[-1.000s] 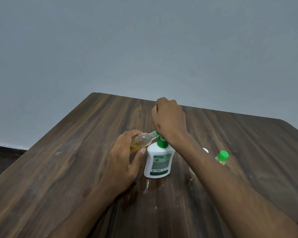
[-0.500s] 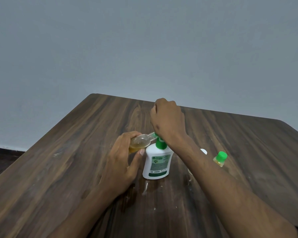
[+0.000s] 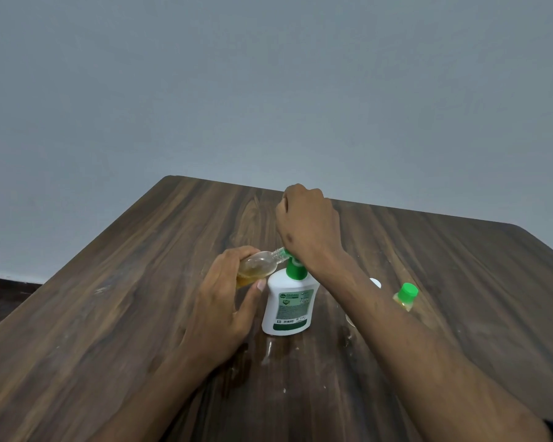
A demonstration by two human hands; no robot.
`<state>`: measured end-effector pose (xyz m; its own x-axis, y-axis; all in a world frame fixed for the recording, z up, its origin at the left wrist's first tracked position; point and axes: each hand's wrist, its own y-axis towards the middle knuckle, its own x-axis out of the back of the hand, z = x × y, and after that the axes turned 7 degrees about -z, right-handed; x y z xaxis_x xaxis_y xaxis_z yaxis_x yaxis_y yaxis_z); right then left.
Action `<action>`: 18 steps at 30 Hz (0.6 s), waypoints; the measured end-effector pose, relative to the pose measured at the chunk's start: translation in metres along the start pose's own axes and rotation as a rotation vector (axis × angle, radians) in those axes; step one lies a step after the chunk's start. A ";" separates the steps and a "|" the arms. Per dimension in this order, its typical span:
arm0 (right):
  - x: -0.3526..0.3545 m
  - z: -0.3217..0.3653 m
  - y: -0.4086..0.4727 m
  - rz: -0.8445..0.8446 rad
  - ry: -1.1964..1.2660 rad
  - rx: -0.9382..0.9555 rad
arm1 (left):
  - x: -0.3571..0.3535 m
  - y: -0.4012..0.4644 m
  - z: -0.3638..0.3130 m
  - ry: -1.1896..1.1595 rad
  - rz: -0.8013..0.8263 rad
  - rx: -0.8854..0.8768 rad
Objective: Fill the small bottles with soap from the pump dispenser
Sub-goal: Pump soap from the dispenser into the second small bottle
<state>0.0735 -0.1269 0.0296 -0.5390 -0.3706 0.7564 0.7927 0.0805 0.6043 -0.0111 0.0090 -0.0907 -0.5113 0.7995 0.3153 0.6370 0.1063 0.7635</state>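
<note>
— What am I looking at first?

— I'm watching the small bottle [image 3: 258,265]. It's lying tilted, its long axis running from my left hand [image 3: 227,301] up and to the right, the open neck meeting the green pump head [image 3: 293,266] of the dispenser [image 3: 288,303]. The neck is touching, or sitting just at, the spout; I can't see the spout tip itself, since the right hand [image 3: 307,228] is covering it.

— Which hand is nearer the bottle?

— The left. It's wrapping the bottle's base, fingers curled over the top, thumb underneath. The right hand is sitting fisted on top of the pump, fingers curled down over the head — pressing, I'm judging.

— How's the bottle looking?

— Clear plastic, rounded body, amber soap pooling in the lower end nearest my palm. I'm reading it as partly filled, the neck end being empty.

— And the move ahead?

— It's all hanging on that neck staying lined up under the spout while the pump is travelling down. If the neck is slipping sideways, soap is going onto the surface [image 3: 115,314].

— And further out?

— The dispenser is standing upright mid-surface, white with a green label. To its right, partly behind my forearm, a second bottle with a green cap [image 3: 406,296] is standing, well apart. Between them something white and round [image 3: 375,283] is peeking out; I can't tell what it is.
</note>
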 end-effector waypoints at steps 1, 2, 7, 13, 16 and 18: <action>-0.001 0.000 0.000 0.002 0.003 -0.005 | 0.000 0.000 0.001 0.000 0.000 0.001; -0.002 -0.001 -0.001 0.015 0.006 -0.015 | 0.000 0.000 0.001 0.000 0.000 0.003; 0.000 0.000 0.001 0.015 -0.014 -0.004 | 0.000 0.000 0.000 -0.005 0.006 0.003; 0.000 0.000 0.001 0.035 -0.008 -0.011 | 0.001 -0.001 0.000 -0.008 0.003 0.007; 0.000 -0.001 0.001 0.017 -0.008 -0.017 | 0.000 0.000 0.001 -0.010 0.002 0.007; -0.003 -0.002 0.000 0.031 0.004 -0.037 | 0.000 0.000 0.001 -0.008 0.006 0.009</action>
<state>0.0754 -0.1275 0.0272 -0.5132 -0.3718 0.7736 0.8189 0.0579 0.5710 -0.0105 0.0098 -0.0917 -0.5027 0.8051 0.3149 0.6451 0.1068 0.7566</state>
